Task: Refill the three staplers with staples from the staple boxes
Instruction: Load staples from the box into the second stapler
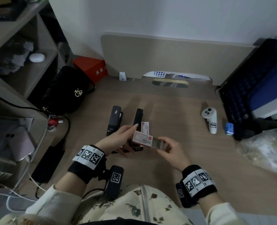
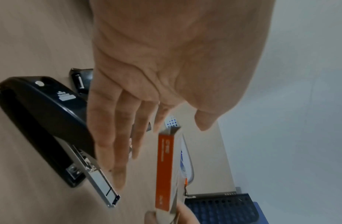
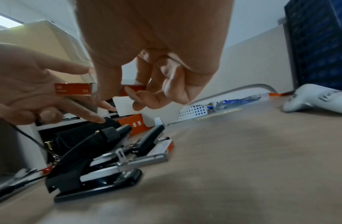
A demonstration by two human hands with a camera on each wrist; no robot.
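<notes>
Two black staplers (image 1: 115, 119) (image 1: 138, 116) lie side by side mid-desk, with a staple box (image 1: 145, 127) beside the right one. A third stapler (image 1: 134, 149) sits under my hands; its lid is up and its metal magazine (image 2: 101, 181) is slid out. An orange-and-white staple box (image 1: 142, 138) hangs above it. My right hand (image 1: 165, 146) pinches its pulled-out white inner tray (image 3: 124, 106). My left hand (image 1: 126, 135) meets the box's other end with straight fingers (image 2: 108, 136), thumb apart from it.
A black handbag (image 1: 66, 91) and a red box (image 1: 92, 67) stand at the back left. To the right are a white controller (image 1: 210, 119), a small blue box (image 1: 229, 128), a dark blue crate (image 1: 256, 88) and a plastic bag (image 1: 264, 148). Cables and a black power brick (image 1: 48, 163) lie left.
</notes>
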